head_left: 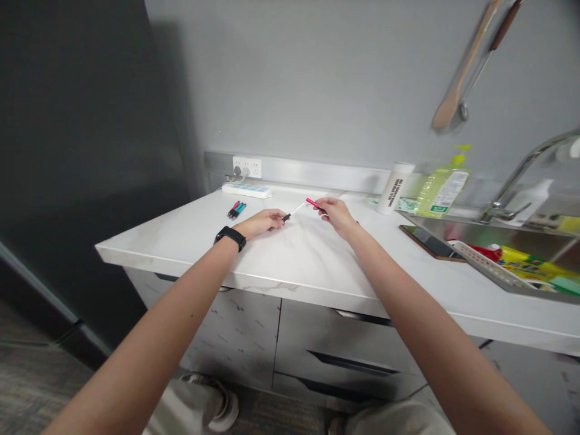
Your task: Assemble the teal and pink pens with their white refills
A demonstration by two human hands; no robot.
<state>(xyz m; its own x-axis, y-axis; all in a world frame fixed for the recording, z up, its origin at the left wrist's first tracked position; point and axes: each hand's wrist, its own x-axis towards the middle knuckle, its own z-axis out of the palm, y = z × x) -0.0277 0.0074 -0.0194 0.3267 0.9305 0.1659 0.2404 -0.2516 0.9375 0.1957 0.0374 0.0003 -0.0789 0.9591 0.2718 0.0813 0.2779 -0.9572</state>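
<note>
Over the white countertop both my hands are raised close together. My left hand, with a black watch on the wrist, is closed on a slim stick with a black end and a thin white shaft. The shaft points up and right, toward my other hand. My right hand is closed on a slim pink-red tube, whose far end points left. A small gap seems to separate stick and tube. Left of my hands lie several slim red, black and teal pen-like sticks.
A white power strip lies by the wall below a socket. To the right stand a white cylinder and a green pump bottle. A phone lies beside the sink. A dark tall cabinet borders the left.
</note>
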